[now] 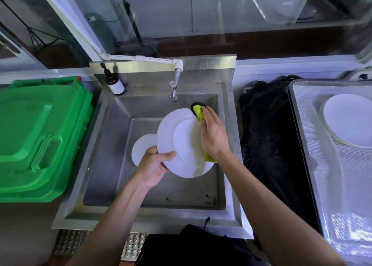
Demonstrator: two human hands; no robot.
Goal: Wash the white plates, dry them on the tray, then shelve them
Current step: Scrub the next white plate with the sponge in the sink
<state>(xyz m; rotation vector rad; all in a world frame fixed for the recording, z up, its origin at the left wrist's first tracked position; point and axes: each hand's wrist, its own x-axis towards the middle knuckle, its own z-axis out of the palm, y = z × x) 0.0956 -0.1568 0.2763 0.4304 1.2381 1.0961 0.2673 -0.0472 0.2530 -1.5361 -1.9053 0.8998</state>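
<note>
My left hand (pixel 155 166) grips the lower left rim of a large white plate (pixel 177 142), held tilted over the steel sink (pixel 112 165). My right hand (pixel 213 134) presses a yellow and black cloth (pixel 198 110) against the plate's right side. A smaller white plate (pixel 142 147) lies in the sink basin behind the held one, partly hidden. Another white plate (pixel 348 120) rests on the mesh tray (pixel 314 165) at the right.
A green bin (pixel 40 136) stands left of the sink. A brown soap pump bottle (pixel 114 83) sits at the sink's back left corner, and the tap (pixel 174 89) hangs above the basin. A black cloth (pixel 267 145) lies between sink and tray.
</note>
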